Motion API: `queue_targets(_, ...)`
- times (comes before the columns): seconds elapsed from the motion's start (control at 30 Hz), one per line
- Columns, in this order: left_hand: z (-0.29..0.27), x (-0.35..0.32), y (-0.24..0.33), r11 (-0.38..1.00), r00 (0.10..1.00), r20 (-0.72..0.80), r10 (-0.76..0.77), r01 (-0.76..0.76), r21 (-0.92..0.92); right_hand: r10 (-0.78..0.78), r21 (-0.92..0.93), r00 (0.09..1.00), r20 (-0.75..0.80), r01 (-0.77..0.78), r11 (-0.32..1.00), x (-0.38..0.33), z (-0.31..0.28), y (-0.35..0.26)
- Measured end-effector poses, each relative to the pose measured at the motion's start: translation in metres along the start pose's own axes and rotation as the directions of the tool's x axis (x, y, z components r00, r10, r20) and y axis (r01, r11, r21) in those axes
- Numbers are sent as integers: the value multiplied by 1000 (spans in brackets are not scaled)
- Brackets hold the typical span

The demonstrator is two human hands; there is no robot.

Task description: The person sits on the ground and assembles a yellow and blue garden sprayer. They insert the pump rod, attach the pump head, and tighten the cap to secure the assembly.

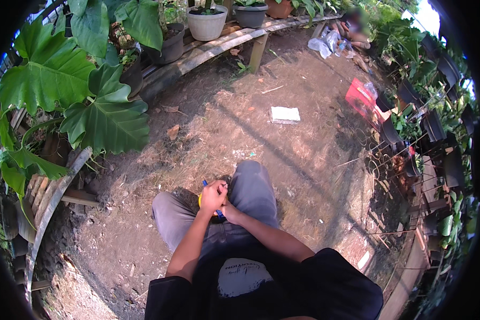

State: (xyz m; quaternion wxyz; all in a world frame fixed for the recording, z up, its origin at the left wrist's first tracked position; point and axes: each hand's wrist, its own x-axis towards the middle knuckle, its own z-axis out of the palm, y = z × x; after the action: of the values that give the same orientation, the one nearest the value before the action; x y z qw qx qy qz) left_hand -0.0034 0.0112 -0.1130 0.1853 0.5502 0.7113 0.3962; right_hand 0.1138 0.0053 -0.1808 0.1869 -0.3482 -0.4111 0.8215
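Both my hands are together between my knees, above my lap. My left hand (213, 196) is closed, its fingers curled over the top of the pair. Below and against it, my right hand (230, 212) is closed too. A slim blue piece (205, 183) pokes out above the left hand, and more blue shows below, beside the right palm. At the left hand's outer edge a bit of yellow (200, 200) shows. My fingers cover the rest, so I cannot tell the kind of object or whether blue and yellow are one thing.
A white block (285, 114) lies on the dirt ahead. Potted plants stand on a curved wooden bench (197, 57); big leaves (109, 112) overhang at left. A red sheet (364, 101), clear plastic bags (328, 44) and a person (352, 26) are at far right. Dark planters (434, 125) line the right.
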Motion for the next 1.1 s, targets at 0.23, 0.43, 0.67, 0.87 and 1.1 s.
queue_targets(0.23, -96, 37, 125, 746, 938, 194, -287, 346, -569, 0, -19, 991, -133, -3, 1000, -15, 22, -25)
queue_targets(0.43, -110, 28, 133, 979, 938, 317, -138, 81, 186, -25, 19, 996, -89, 27, 999, -14, 19, -4)
queue_targets(0.67, -69, 48, 131, 945, 997, 72, -9, -15, 327, -10, 98, 992, -128, 23, 995, -16, 22, -17)
queue_targets(0.87, -63, 47, 125, 878, 989, 145, -13, -58, 475, 63, 45, 997, -36, -61, 997, -4, -4, -10)
queue_targets(1.1, -20, -6, 8, 895, 987, 149, -56, -17, 445, -4, -29, 1000, -2, 4, 1000, -8, 21, 1)
